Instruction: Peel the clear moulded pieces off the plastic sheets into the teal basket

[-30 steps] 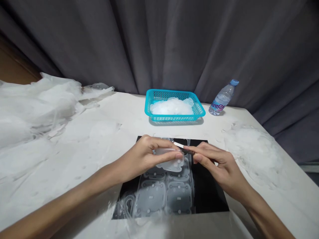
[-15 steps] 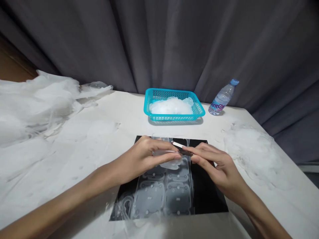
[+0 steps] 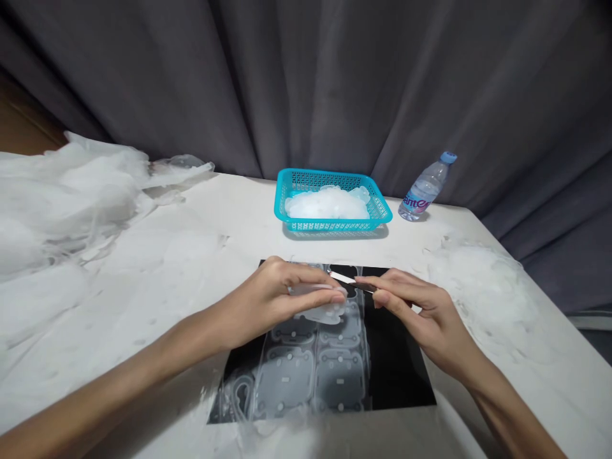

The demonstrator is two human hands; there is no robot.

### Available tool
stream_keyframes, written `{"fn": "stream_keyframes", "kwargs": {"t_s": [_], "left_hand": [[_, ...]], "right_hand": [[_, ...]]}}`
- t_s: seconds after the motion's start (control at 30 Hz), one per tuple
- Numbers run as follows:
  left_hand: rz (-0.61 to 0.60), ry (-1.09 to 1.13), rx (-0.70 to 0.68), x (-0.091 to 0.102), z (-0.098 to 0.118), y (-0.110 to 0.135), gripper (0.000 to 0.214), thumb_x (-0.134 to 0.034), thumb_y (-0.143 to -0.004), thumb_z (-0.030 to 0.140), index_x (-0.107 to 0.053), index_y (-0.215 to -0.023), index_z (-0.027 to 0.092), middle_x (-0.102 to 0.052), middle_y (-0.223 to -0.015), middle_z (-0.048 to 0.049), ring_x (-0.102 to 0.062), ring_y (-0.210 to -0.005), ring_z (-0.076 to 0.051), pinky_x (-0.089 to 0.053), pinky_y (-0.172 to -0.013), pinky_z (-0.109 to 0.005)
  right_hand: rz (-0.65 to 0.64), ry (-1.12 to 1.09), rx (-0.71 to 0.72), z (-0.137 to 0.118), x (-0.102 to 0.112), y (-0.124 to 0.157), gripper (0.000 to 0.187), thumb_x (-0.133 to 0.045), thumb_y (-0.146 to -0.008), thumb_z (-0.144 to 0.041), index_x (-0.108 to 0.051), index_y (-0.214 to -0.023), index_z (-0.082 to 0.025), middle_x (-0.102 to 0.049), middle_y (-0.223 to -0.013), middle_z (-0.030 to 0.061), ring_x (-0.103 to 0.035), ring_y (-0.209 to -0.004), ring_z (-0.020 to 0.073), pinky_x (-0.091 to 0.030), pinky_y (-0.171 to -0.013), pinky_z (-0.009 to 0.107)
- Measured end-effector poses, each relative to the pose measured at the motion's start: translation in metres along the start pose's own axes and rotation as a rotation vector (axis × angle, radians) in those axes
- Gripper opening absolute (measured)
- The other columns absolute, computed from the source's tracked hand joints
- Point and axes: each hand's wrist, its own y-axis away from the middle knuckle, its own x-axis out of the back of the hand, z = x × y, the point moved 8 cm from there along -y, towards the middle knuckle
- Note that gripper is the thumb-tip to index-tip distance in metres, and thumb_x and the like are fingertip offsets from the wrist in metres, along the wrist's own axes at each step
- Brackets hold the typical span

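My left hand (image 3: 280, 296) is closed, pinching a clear plastic piece (image 3: 325, 311) lifted from a translucent die-cut sheet (image 3: 310, 370) of similar rounded pieces. That sheet lies on a black mat (image 3: 401, 370) in front of me. My right hand (image 3: 415, 312) is closed on a thin blade-like tool (image 3: 351, 281) with a white tip, whose point sits at the edge of the held piece. Both hands meet above the mat's far end.
A teal mesh basket (image 3: 291, 191) holding clear plastic pieces stands behind the mat. A water bottle (image 3: 425, 188) leans at the back right. Heaps of white plastic scrap lie at the left (image 3: 62, 197) and right (image 3: 478, 287). Dark curtains hang behind the white table (image 3: 191, 255).
Both hands have stayed together with only slight shifts. The held piece has dropped a little lower toward the sheet, and the view has drifted slightly.
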Motion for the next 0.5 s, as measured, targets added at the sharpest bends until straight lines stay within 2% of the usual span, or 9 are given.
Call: {"fn": "stream_keyframes", "kwargs": {"t_s": [0.17,0.3,0.4,0.5], "left_hand": [[-0.034,0.045,0.053,-0.002,-0.007,-0.002,0.024,-0.070,-0.097,0.040,-0.084,-0.096,0.021,-0.082,-0.091,-0.0004,-0.074,-0.085,-0.017,-0.053,-0.073,-0.021],[-0.033,0.104,0.059,-0.003,-0.013,-0.006,0.023,-0.072,-0.096,0.040,-0.083,-0.095,0.019,-0.082,-0.091,-0.0016,-0.075,-0.087,-0.018,-0.054,-0.079,-0.023],[0.006,0.169,0.063,-0.002,-0.017,-0.007,0.023,-0.075,-0.094,0.037,-0.080,-0.108,0.020,-0.081,-0.085,-0.0005,-0.074,-0.079,-0.015,-0.054,-0.074,-0.023],[-0.010,0.267,0.086,-0.005,-0.020,-0.007,0.029,-0.075,-0.095,0.034,-0.073,-0.121,0.020,-0.081,-0.082,0.0010,-0.073,-0.073,-0.013,-0.053,-0.069,-0.020]], "right_hand": [[0.048,0.073,-0.019,0.012,0.006,-0.003,0.033,-0.058,-0.105,-0.042,-0.076,-0.128,-0.027,-0.068,-0.090,0.0034,-0.064,-0.086,0.0188,-0.049,-0.080,0.032],[0.222,0.386,-0.043,0.052,0.024,-0.010,0.041,-0.052,-0.107,-0.045,-0.074,-0.130,-0.020,-0.072,-0.099,0.0078,-0.066,-0.093,0.0239,-0.047,-0.084,0.036],[0.322,0.660,-0.066,0.087,0.036,-0.014,0.051,-0.040,-0.109,-0.049,-0.073,-0.131,-0.017,-0.074,-0.102,0.0117,-0.067,-0.098,0.0292,-0.048,-0.085,0.040],[0.353,0.780,-0.047,0.109,0.042,-0.018,0.054,-0.035,-0.110,-0.049,-0.070,-0.134,-0.016,-0.071,-0.102,0.0125,-0.065,-0.099,0.0306,-0.050,-0.089,0.043]]}}
